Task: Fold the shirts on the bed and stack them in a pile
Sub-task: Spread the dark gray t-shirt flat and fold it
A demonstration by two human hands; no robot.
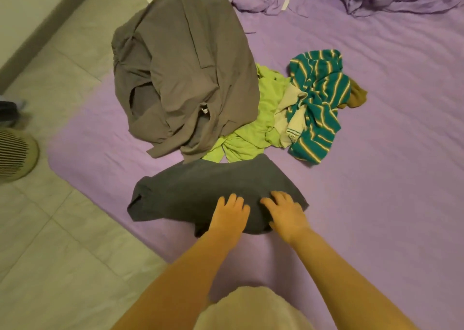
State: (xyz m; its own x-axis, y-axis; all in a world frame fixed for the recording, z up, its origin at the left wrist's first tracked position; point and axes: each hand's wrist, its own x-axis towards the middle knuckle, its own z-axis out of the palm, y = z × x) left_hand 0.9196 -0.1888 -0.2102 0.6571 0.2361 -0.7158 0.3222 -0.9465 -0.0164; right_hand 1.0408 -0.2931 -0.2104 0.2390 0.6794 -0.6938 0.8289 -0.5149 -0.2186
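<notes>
Now both hands [256, 214] press flat on dark shirt [200, 191].

We can read no text, brand or number anywhere; the small white tag [205, 109] sewn on the brown-grey shirt [185, 68] is too small and blurred to make out.

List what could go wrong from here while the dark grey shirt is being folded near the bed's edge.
1. The dark grey shirt lies close to the bed edge by the floor; a push leftward could slide it off.
2. Its far edge touches the lime green shirt, which may drag along when it is folded.
3. The left hand and right hand press flat on one end only, so the bunched left end may fold in creased.
</notes>
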